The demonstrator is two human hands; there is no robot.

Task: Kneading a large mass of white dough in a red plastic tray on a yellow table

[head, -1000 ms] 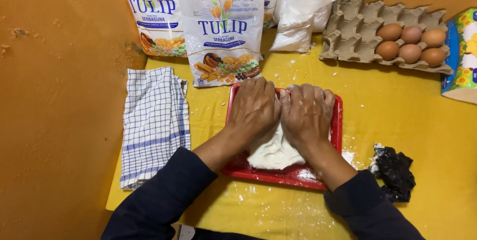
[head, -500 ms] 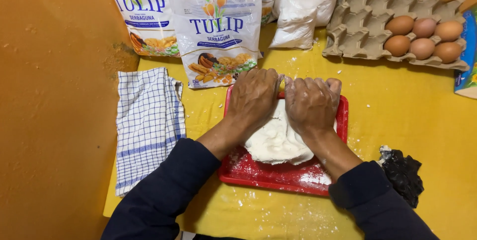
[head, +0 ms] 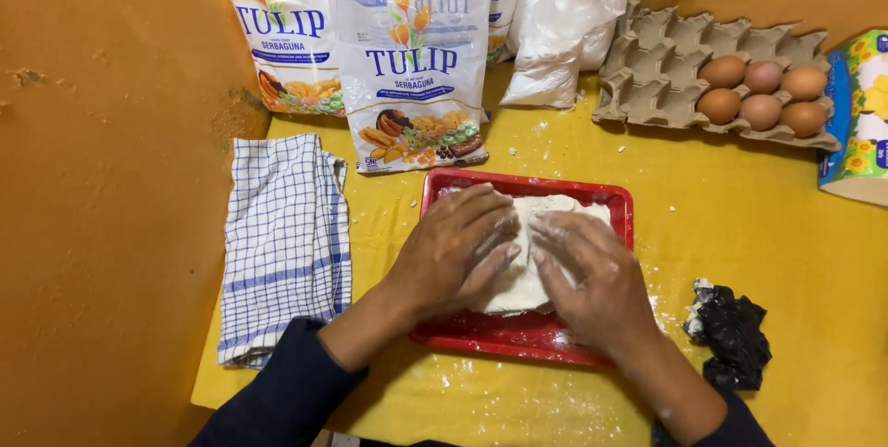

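Observation:
A pale lump of dough (head: 536, 225) lies in a red rectangular tray (head: 481, 331) on the yellow table. My left hand (head: 453, 248) rests flat on the dough's left side, fingers spread and dusted with flour. My right hand (head: 592, 281) presses flat on its right side, fingers pointing up and left. Both hands cover most of the dough; only its far part and a strip between the hands show.
A blue-checked cloth (head: 287, 244) lies left of the tray. Two printed flour bags (head: 412, 59) and a white plastic bag (head: 564, 31) stand behind. An egg carton (head: 675, 68) holds several brown eggs. A crumpled black bag (head: 735, 336) lies right. Orange wall at left.
Both hands have slid from the tray's far end toward me over the dough, and their fingers have flattened and spread. The view has shifted slightly.

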